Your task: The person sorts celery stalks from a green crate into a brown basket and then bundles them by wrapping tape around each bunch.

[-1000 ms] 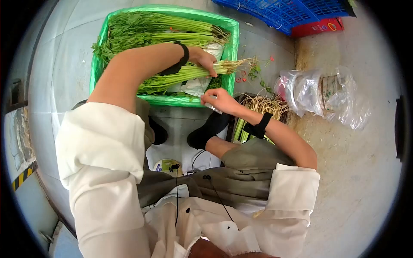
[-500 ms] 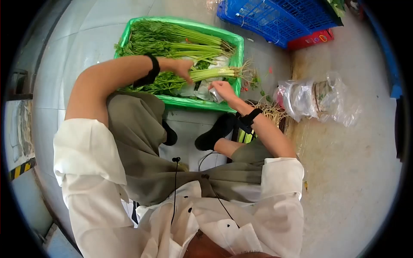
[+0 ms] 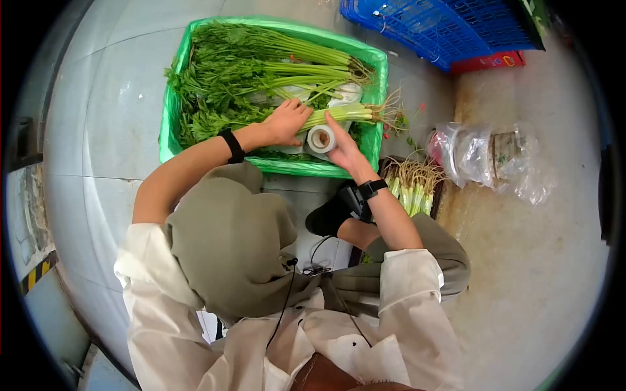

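Celery bundle (image 3: 343,114) lies in the green-lined crate (image 3: 300,168), its stalks gripped by the left hand (image 3: 287,123); just beside that grip, the right hand (image 3: 344,152) clasps a tape roll (image 3: 321,148).

blue crate (image 3: 433,29), red box (image 3: 486,62), grey floor (image 3: 117,111)

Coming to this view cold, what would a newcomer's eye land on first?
Probably the bright green-lined crate on the floor ahead, filled with leafy celery. Next, the tape roll in the right hand, near the rooted bunch under the left hand. Then the blue plastic crate at the picture's upper right.
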Motion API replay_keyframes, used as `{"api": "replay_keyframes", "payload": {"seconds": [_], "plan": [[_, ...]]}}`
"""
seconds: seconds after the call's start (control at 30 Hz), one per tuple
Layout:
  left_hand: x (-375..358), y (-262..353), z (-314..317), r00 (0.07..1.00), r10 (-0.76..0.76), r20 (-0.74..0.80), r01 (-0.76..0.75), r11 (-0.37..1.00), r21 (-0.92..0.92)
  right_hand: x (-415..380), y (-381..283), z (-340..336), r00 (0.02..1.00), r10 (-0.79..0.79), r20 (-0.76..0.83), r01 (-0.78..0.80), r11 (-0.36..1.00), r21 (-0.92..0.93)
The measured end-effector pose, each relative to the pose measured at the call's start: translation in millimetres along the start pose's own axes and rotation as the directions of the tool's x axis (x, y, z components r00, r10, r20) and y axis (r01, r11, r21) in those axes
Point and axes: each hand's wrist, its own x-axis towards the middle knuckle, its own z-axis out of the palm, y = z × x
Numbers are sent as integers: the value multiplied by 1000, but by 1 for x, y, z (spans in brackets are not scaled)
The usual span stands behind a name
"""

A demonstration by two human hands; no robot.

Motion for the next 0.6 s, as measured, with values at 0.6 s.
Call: {"api": "replay_keyframes", "payload": {"seconds": [0.6], "plan": [[-5, -55, -110, 968, -138, 210, 210, 904, -373, -75, -61, -1, 869, -438, 232, 482, 854, -193]]}}
